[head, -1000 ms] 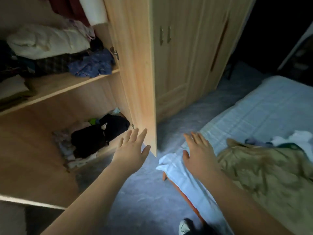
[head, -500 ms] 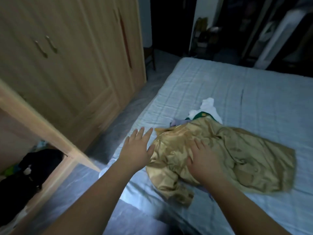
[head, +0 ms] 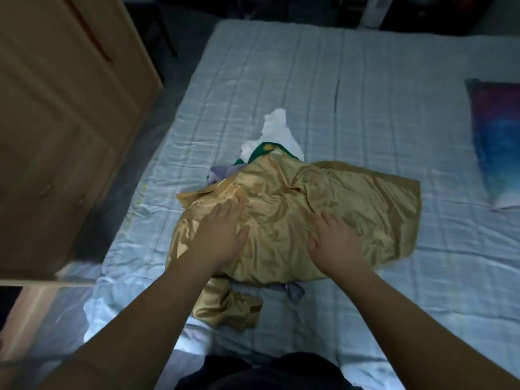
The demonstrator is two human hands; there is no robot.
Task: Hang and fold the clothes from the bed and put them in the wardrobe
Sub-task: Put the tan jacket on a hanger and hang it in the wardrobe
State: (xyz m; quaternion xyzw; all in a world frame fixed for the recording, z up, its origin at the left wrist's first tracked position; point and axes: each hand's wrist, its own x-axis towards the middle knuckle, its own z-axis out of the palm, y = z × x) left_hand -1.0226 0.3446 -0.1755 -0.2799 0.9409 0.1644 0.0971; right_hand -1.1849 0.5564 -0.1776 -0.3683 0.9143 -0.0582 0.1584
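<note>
Both hands, left hand [head: 222,235] and right hand [head: 334,240], rest with fingers spread flat on the gold garment [head: 323,204], whose long axis runs rightward beyond them.

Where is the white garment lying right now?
In the head view, the white garment lies mid-bed on the blue sheet, just beyond the gold garment, touching a green piece.

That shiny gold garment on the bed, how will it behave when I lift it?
Likely floppy: the gold garment lies in soft crumpled folds. Its satin-like sheen suggests it could slide out of a loose grip. It looks thin, so it is probably light.
</note>
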